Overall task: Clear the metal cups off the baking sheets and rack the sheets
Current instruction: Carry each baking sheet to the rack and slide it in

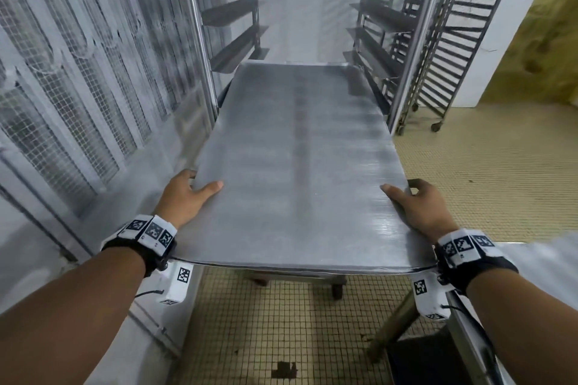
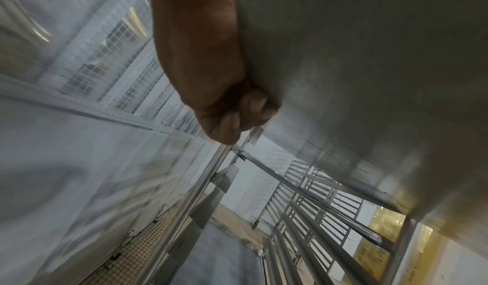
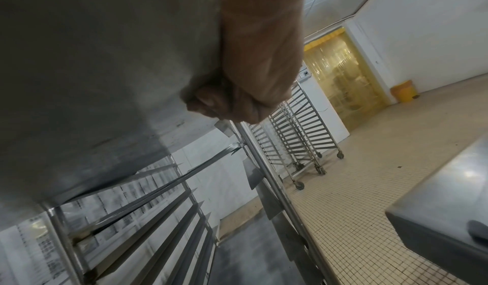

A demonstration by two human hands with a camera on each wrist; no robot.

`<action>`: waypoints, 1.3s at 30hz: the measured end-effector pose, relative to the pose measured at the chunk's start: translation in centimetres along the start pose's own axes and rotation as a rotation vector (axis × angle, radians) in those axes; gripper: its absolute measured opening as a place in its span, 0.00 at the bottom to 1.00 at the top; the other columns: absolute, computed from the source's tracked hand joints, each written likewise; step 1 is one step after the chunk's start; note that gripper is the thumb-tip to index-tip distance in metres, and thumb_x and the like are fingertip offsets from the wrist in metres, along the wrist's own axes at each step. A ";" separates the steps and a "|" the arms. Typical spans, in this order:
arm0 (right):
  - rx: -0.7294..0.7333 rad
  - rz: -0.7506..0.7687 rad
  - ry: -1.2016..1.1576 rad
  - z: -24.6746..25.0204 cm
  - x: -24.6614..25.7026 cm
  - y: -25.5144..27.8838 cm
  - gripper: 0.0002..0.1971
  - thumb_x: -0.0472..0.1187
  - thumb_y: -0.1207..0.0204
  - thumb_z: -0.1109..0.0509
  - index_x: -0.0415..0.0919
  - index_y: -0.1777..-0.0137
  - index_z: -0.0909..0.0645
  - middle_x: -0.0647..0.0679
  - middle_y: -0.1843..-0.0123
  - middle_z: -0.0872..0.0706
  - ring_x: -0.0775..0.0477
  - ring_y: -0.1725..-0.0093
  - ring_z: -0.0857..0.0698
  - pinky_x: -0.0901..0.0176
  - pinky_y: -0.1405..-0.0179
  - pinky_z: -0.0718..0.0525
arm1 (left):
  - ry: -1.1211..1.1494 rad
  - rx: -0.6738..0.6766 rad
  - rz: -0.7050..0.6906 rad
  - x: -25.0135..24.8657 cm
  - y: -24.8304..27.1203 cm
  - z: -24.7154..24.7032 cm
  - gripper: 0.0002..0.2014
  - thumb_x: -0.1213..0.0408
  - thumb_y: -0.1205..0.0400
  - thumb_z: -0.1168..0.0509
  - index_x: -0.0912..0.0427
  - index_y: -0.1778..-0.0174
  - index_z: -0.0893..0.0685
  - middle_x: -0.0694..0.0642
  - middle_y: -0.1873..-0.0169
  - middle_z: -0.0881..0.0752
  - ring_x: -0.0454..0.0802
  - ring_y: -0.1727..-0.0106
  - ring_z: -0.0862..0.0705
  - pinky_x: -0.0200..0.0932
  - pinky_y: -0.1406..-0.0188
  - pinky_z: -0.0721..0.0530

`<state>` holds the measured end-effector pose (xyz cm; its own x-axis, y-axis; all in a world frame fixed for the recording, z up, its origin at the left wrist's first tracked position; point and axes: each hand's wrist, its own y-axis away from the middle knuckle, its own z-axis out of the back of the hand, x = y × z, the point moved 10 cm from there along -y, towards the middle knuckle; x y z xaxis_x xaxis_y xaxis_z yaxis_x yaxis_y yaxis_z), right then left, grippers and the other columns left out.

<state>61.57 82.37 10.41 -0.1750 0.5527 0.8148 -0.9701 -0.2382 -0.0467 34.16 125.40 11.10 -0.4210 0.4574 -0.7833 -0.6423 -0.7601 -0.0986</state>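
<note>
A bare grey baking sheet [image 1: 297, 172] lies level in front of me, its far end between the uprights of a steel rack [image 1: 200, 50] with angled side rails. My left hand [image 1: 187, 197] grips the sheet's near left edge, thumb on top, fingers curled under it [image 2: 237, 114]. My right hand [image 1: 413, 203] grips the near right edge the same way, fingers tucked beneath [image 3: 221, 104]. From both wrist views the sheet's underside [image 2: 369, 81] [image 3: 92, 70] fills the upper frame. No metal cups are in view.
A wire-mesh panel wall [image 1: 78, 87] runs close along the left. More wheeled racks [image 1: 453, 56] [image 3: 303, 139] stand at the right rear. A steel table [image 3: 449, 216] sits at my right, a yellow strip curtain [image 3: 340, 76] and a yellow bin [image 3: 402, 91] beyond. The floor is tiled.
</note>
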 end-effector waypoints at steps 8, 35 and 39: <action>-0.044 -0.020 -0.006 -1.7 2.8 -5.8 0.31 0.59 0.28 0.22 0.37 0.35 0.21 0.53 0.58 0.14 0.54 0.61 0.15 0.72 0.70 0.23 | 0.027 0.062 -0.030 -0.9 -8.6 -1.3 0.27 0.46 0.24 0.23 0.61 0.37 0.19 0.55 0.43 0.14 0.56 0.46 0.14 0.52 0.43 0.15; 0.107 -0.017 0.219 -1.0 5.7 -11.3 0.34 0.62 0.25 0.27 0.41 0.26 0.25 0.39 0.35 0.15 0.41 0.48 0.16 0.49 0.47 0.17 | -0.031 0.236 0.028 -2.2 -14.6 0.1 0.46 0.32 0.37 0.22 0.58 0.28 0.18 0.57 0.37 0.12 0.55 0.40 0.12 0.56 0.34 0.15; 0.043 0.042 0.377 -0.1 6.9 -9.3 0.36 0.68 0.27 0.30 0.44 0.27 0.25 0.39 0.34 0.14 0.36 0.41 0.14 0.44 0.39 0.16 | -0.243 0.128 -0.076 -4.3 -11.7 1.5 0.39 0.42 0.22 0.27 0.63 0.20 0.25 0.65 0.26 0.19 0.62 0.27 0.20 0.56 0.25 0.23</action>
<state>69.35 88.48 16.45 -0.2717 0.7948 0.5427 -0.9543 -0.2955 -0.0450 42.52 133.04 16.54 -0.4997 0.6201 -0.6048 -0.7474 -0.6616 -0.0608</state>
